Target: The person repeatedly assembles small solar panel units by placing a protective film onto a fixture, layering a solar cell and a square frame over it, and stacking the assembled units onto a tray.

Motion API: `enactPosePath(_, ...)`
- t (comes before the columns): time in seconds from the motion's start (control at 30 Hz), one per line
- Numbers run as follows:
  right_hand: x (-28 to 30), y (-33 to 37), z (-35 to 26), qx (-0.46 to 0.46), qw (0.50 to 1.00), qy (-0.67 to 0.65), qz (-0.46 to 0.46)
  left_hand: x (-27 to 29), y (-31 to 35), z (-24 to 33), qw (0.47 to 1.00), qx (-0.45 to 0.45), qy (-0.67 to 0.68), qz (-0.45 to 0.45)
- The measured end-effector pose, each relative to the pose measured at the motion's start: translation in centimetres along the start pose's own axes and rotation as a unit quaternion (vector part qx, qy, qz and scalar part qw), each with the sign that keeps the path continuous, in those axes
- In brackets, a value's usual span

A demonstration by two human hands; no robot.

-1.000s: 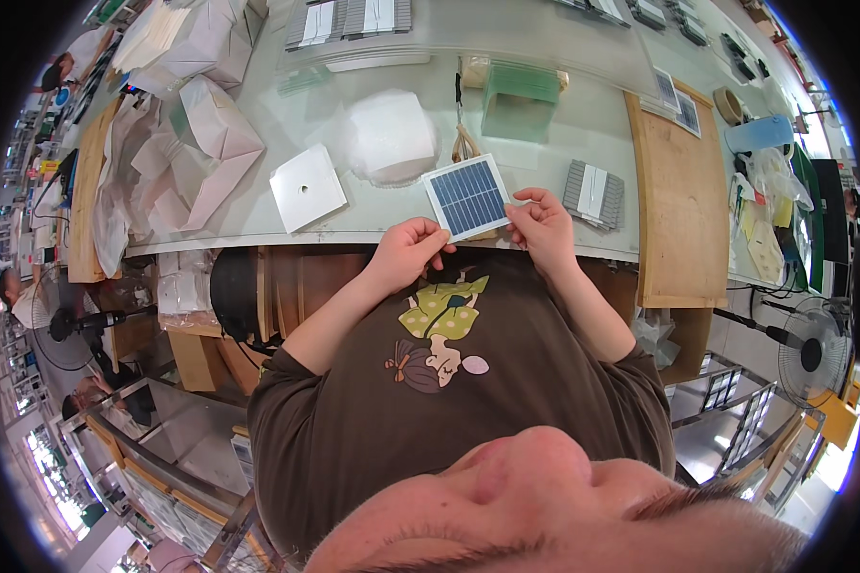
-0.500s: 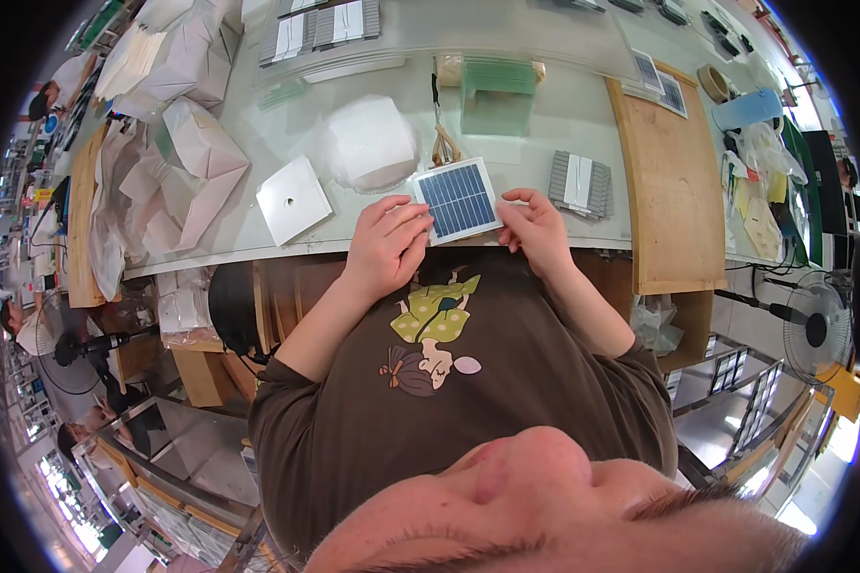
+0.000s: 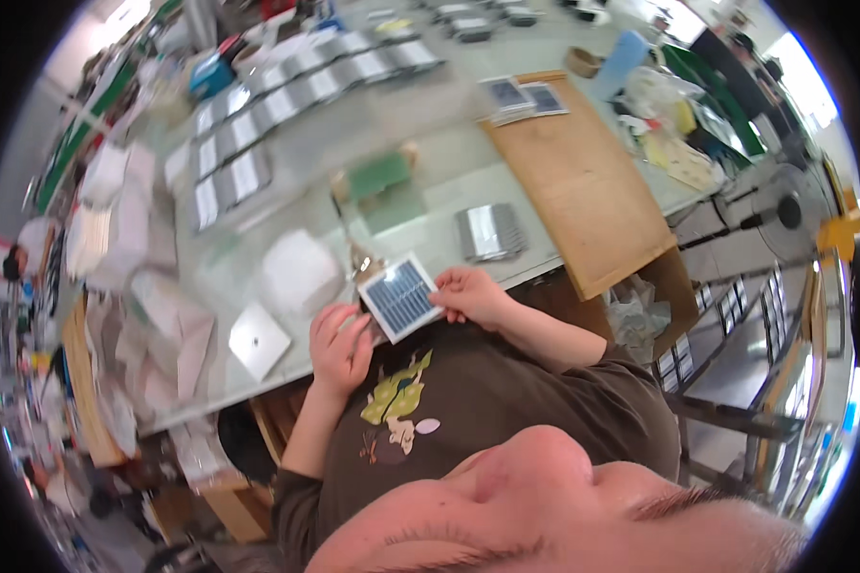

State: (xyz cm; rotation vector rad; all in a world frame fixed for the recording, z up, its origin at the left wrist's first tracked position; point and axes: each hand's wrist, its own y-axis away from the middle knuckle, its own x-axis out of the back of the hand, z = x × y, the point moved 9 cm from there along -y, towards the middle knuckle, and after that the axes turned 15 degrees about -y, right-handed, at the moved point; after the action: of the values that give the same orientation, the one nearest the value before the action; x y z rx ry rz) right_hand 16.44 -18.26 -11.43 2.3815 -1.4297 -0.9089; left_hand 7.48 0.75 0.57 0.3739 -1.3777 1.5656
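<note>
A small solar panel, blue cells in a white border, is held at the near table edge, close to my body. My right hand pinches its right edge between thumb and fingers. My left hand is at its left edge, fingers curled with the tips against the border; the thumb's contact is unclear. Just beyond the panel lies a tool with tan handles, blurred. To the left are a white square plate with a small dark hole and a rounded stack of white sheets.
A banded grey stack lies right of the panel, beside a long wooden board bearing small panels. Greenish clear sheets stand beyond. Rows of banded stacks fill the far left. Crumpled white wrapping lies left.
The view has turned and shifted, so the table appears slanted and more of its far side shows. The panel stays between both hands and is now tilted relative to the picture.
</note>
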Motion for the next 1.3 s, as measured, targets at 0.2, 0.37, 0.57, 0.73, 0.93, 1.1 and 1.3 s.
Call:
enactPosePath(0.2, 9.2, 4.9, -9.8, 0.154, 0.978, 0.025, 0.138, -0.1, 1.8, -2.5, 0.997, 0.008, -0.036, 0.061)
enactPosePath(0.37, 24.9, 3.9, -18.9, 0.316, 0.89, 0.011, 0.329, -0.5, 2.6, -3.3, 0.992, 0.02, -0.102, 0.074)
enactPosePath(0.57, 37.0, -3.1, -23.5, 0.274, 0.859, -0.015, 0.431, -1.2, 2.0, -3.0, 0.989, 0.036, -0.127, 0.062)
enactPosePath(0.73, 41.0, -9.0, -27.4, 0.215, 0.868, 0.046, 0.446, -1.7, 2.1, -3.0, 0.986, 0.044, -0.15, 0.056)
enactPosePath(0.93, 41.1, -10.2, -30.2, 0.252, 0.843, 0.084, 0.469, -1.8, 2.0, -3.5, 0.984, 0.057, -0.159, 0.061)
enactPosePath(1.1, 39.6, -13.1, -29.6, 0.25, 0.862, -0.001, 0.44, -1.8, 1.8, -3.2, 0.984, 0.047, -0.163, 0.052)
enactPosePath(1.3, 39.2, -13.0, -28.5, 0.304, 0.769, 0.203, 0.524, -1.6, 2.4, -3.2, 0.983, 0.062, -0.165, 0.055)
